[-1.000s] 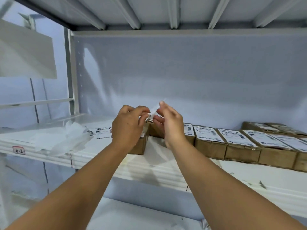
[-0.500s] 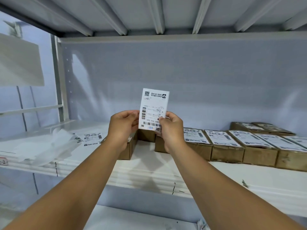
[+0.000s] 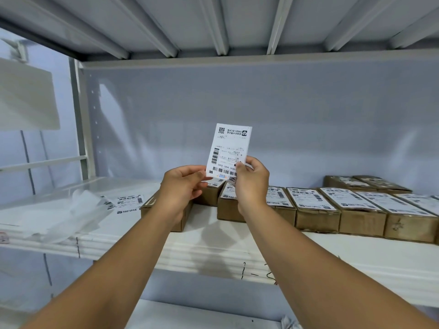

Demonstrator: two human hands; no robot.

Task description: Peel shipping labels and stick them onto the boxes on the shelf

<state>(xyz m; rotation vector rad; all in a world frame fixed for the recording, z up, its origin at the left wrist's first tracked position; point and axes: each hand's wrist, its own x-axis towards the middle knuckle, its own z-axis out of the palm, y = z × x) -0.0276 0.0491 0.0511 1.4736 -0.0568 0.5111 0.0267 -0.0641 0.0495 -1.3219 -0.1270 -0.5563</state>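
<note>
The left hand and right hand are each pinching a lower corner of the shipping label, holding it upright above the shelf. The left wrist is hiding the top of the nearest cardboard box. A second ago the label was lying edge-on. Bare shelf is lying open before the labelled box row.

I count two hands, the left hand and right hand, sharing one shipping label. There are about ten cardboard boxes at centre and right, though the arms hide some edges. At left lie two loose labels and one heap of backing paper.
</note>
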